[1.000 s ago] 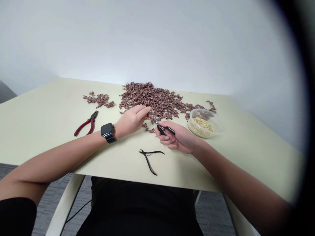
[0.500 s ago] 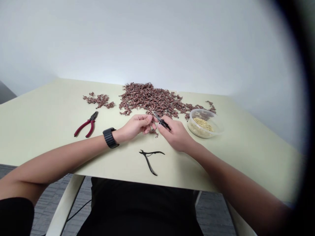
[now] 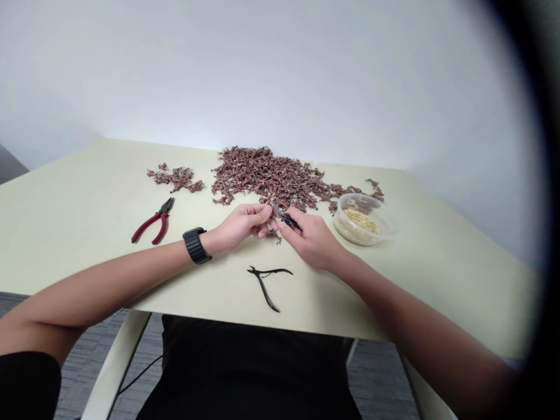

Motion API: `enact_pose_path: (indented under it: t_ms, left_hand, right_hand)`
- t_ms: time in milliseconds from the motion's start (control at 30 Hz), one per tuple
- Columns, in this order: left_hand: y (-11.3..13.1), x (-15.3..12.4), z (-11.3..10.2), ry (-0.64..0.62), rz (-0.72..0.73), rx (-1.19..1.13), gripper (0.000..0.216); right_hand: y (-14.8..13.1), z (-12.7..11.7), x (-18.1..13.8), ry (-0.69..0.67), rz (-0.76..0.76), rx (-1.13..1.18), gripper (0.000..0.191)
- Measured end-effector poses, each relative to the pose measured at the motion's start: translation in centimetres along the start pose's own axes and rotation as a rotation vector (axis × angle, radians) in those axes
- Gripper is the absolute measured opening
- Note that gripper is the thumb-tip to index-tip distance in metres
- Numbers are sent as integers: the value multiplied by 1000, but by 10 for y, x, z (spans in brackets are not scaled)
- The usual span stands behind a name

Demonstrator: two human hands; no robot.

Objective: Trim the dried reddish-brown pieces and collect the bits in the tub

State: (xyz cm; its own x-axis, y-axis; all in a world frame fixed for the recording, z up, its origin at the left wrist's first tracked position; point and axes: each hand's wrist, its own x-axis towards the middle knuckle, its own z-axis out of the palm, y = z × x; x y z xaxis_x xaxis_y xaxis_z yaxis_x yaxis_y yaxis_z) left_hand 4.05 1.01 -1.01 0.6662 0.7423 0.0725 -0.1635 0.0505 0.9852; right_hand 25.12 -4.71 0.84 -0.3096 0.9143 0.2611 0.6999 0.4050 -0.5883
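My right hand (image 3: pixel 312 239) is closed around small pliers (image 3: pixel 286 218) with dark handles. Their metal jaws reach the fingertips of my left hand (image 3: pixel 240 224), which is closed in a pinch. What lies between those fingertips is too small and covered to make out. Just below the fingers, a small reddish-brown wiry piece (image 3: pixel 276 236) shows; whether it hangs from the hand or rests on the table I cannot tell. Beyond both hands spreads a large heap of similar reddish-brown pieces (image 3: pixel 266 172). A black cuticle nipper (image 3: pixel 265 286) lies spread on the table in front of me.
Red-handled pliers (image 3: pixel 153 223) lie at the left, near a smaller cluster of brown pieces (image 3: pixel 177 178). To the right of my hand stands a clear round tub (image 3: pixel 387 227) holding small gold-coloured bits (image 3: pixel 361 221). The pale table (image 3: pixel 87 204) meets a white wall.
The pliers in my right hand have shifted slightly left, so their jaws now meet my left fingertips. My left hand has hardly moved.
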Motion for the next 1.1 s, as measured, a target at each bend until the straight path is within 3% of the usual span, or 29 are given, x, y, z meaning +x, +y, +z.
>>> enact_pose_path:
  t_ms: [167,300,500,633,733,833,933,1000,1100]
  left_hand:
    - [3,-1,1,17,61,110,43]
    - [4,-2,3,111,169,302,40]
    - [3,0,-14,283,401,825,34]
    - [7,1,-30,202,623,1147,35]
    - [9,3,-30,220,584,1110,34]
    - [9,3,-20,223,382,794,34]
    - [9,1,-9,96,214,426,39]
    - [10,0,-4,34,141,277,39]
    - [10,-2,0,1,70,143,38]
  right_hand:
    - [-2,-2,0,-10,30,66,38]
    - [-8,-2,0,-84,126,337,40]
    - [-15,-14,0,-469,509,989,38]
    - [-14,-28,4,-653,607,1127,38]
    - [-11,-27,5,-591,578,1060,39]
    - [-7,-18,4,-301,414,758,38]
    - [-2,-9,2,-5,155,281,34]
    - [1,-6,2,49,57,78,30]
    - [3,-5,1,16,-5,-30,25]
